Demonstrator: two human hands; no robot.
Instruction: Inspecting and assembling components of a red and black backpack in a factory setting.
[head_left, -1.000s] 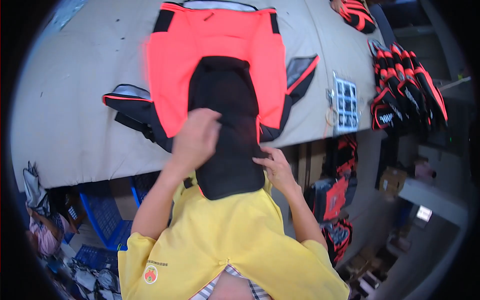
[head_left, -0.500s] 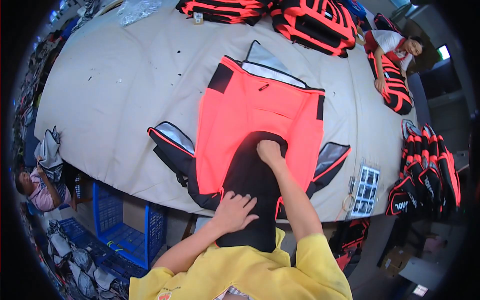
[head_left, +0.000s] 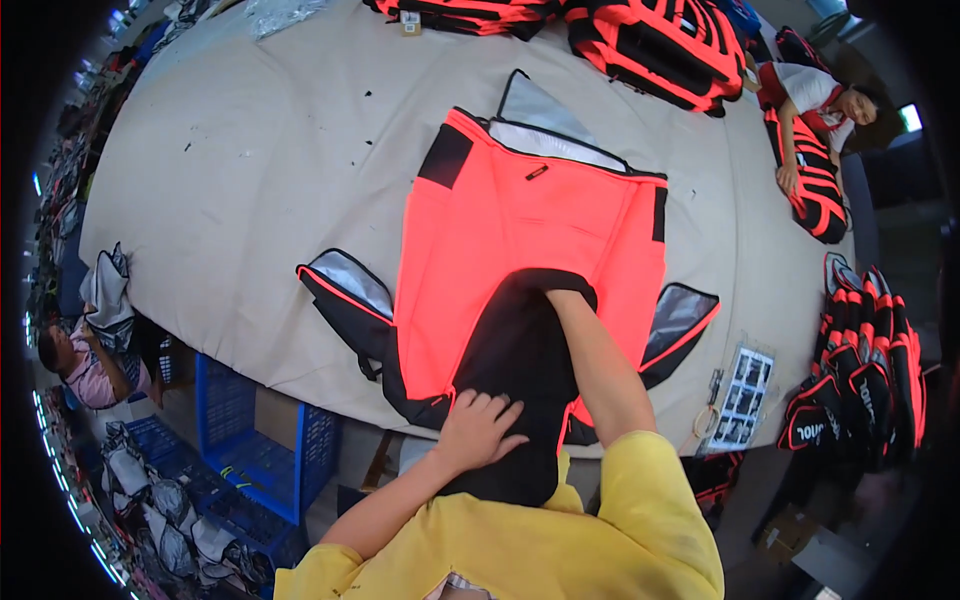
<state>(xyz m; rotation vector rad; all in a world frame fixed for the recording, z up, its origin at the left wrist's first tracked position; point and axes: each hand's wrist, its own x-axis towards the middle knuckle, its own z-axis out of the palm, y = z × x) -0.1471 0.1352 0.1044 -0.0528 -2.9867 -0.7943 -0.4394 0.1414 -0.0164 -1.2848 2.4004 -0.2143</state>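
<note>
A bright orange bag body (head_left: 520,220) lies flat on the grey table (head_left: 250,180), with silver-lined black side flaps (head_left: 345,295) spread to either side. A black fabric piece (head_left: 510,350) runs from its middle to the table's near edge. My left hand (head_left: 480,430) lies flat on the near end of the black fabric, fingers apart. My right forearm reaches forward along the fabric, and past the wrist (head_left: 568,300) the hand is hidden under its far edge against the orange panel.
Stacks of orange-and-black bags lie at the far edge (head_left: 660,40) and at the right (head_left: 870,370). Another person (head_left: 820,100) leans on a bag at the far right. A seated person (head_left: 80,360) and blue crates (head_left: 250,450) are lower left. A picture card (head_left: 740,400) lies near the right flap.
My right hand, seen earlier at the black fabric's far end, has slid out of sight beneath it. My left hand stays pressed on the near end.
</note>
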